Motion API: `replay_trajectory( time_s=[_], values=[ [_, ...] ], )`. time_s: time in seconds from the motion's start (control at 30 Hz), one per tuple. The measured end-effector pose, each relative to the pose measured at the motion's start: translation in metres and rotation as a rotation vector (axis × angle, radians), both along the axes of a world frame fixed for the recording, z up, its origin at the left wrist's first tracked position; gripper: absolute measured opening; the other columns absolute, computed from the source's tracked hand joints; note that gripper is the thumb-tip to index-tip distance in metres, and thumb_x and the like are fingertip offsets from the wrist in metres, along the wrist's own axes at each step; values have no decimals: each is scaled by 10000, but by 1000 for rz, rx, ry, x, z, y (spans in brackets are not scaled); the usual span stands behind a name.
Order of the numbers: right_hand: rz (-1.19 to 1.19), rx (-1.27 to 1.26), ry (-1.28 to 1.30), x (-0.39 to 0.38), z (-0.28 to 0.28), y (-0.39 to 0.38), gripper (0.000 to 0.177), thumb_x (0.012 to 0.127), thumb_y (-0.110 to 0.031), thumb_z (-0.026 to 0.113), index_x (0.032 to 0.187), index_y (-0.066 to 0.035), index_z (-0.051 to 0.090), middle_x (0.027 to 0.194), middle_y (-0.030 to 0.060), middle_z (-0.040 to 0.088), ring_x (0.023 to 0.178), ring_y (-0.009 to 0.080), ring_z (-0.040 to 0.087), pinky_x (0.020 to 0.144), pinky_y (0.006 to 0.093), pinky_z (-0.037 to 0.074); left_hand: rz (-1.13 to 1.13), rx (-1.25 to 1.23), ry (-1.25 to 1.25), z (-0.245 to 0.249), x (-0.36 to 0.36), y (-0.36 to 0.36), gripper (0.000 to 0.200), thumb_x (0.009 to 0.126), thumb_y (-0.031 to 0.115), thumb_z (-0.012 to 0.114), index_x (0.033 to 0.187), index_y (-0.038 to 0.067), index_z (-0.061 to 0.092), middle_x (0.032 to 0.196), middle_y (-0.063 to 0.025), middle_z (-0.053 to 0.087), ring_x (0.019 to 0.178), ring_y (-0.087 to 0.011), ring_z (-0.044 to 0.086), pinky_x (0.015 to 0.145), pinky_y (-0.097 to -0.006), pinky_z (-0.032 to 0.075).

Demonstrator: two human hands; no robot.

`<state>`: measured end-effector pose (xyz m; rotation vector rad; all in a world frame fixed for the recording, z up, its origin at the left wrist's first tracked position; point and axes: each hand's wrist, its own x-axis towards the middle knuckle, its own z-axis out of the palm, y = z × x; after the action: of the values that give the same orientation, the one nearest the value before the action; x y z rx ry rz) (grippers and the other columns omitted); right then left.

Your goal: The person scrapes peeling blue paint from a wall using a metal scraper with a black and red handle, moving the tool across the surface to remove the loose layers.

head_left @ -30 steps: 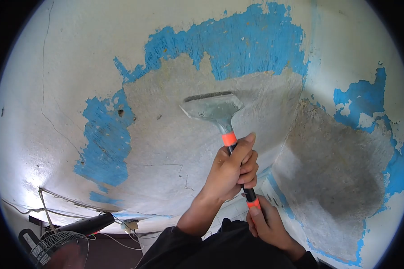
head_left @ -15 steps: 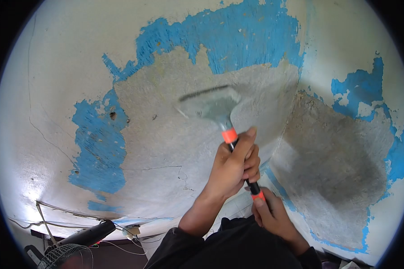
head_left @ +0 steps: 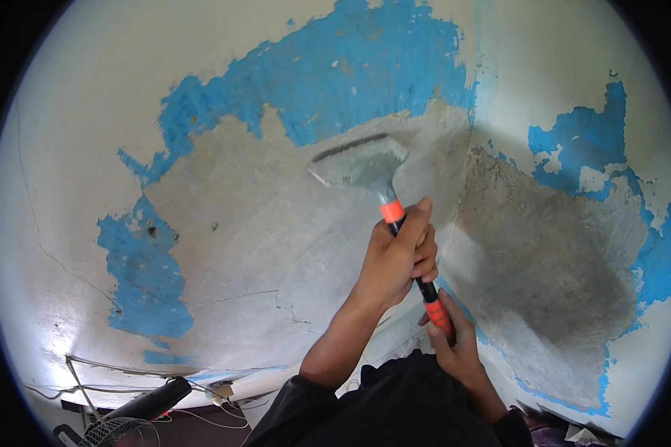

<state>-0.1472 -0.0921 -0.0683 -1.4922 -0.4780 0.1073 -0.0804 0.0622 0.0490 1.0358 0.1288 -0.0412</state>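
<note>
A long-handled scraper (head_left: 361, 165) with a wide metal head slants up across the wall, its dark blade edge over the bare grey plaster (head_left: 253, 238), close below the blue paint (head_left: 335, 74). My left hand (head_left: 397, 257) is wrapped round the black shaft just under the orange collar, thumb laid up along it. Lower down, my right hand (head_left: 458, 346) closes on the orange-and-black grip at the handle's end. Both hands hold this one tool.
A wall corner runs down at the right, and the adjoining wall (head_left: 552, 276) has another grey patch edged in blue. At lower left are a wire-caged fan (head_left: 119, 430), a dark cylindrical object (head_left: 153, 398) and loose cables. White tiles (head_left: 384, 350) show beyond my sleeves.
The view has turned, so the wall patches sit further left. Against the wall, the scraper head has moved right and nearer the blue edge. More of the orange grip shows at my right hand.
</note>
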Motion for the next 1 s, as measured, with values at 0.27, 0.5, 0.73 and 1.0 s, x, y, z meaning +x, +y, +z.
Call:
replay_trajectory(
  time_s=[0.27, 0.5, 0.73, 1.0],
  values=[
    [-241, -144, -302, 18, -23, -13, 461, 847, 43, 600, 1303, -16, 564, 845, 139, 647, 638, 196, 563, 573, 292, 449, 13, 18, 46, -22, 28, -26, 441, 984, 342, 534, 648, 148, 327, 506, 42, 276, 395, -74, 283, 413, -275, 296],
    [-361, -231, -317, 45, 1, -25, 394, 834, 6, 650, 1225, -39, 638, 683, 82, 562, 522, 146, 460, 490, 283, 372, -49, -43, -21, -12, 45, -33, 452, 983, 355, 536, 640, 152, 322, 512, 40, 283, 407, -77, 293, 429, -277, 309],
    [-383, -237, -366, 40, -15, -28, 401, 816, -16, 692, 1214, -40, 646, 685, 85, 581, 523, 143, 468, 500, 276, 381, -54, -56, -5, -31, 46, -36, 450, 982, 349, 535, 638, 164, 313, 511, 40, 277, 410, -79, 298, 429, -281, 313],
    [-418, -262, -383, 50, -14, -38, 383, 798, -26, 719, 1177, -15, 663, 663, 87, 582, 534, 145, 487, 508, 281, 395, -17, -87, -32, -32, 48, -47, 438, 984, 346, 534, 652, 156, 322, 509, 36, 278, 402, -81, 290, 421, -283, 314]
  ],
)
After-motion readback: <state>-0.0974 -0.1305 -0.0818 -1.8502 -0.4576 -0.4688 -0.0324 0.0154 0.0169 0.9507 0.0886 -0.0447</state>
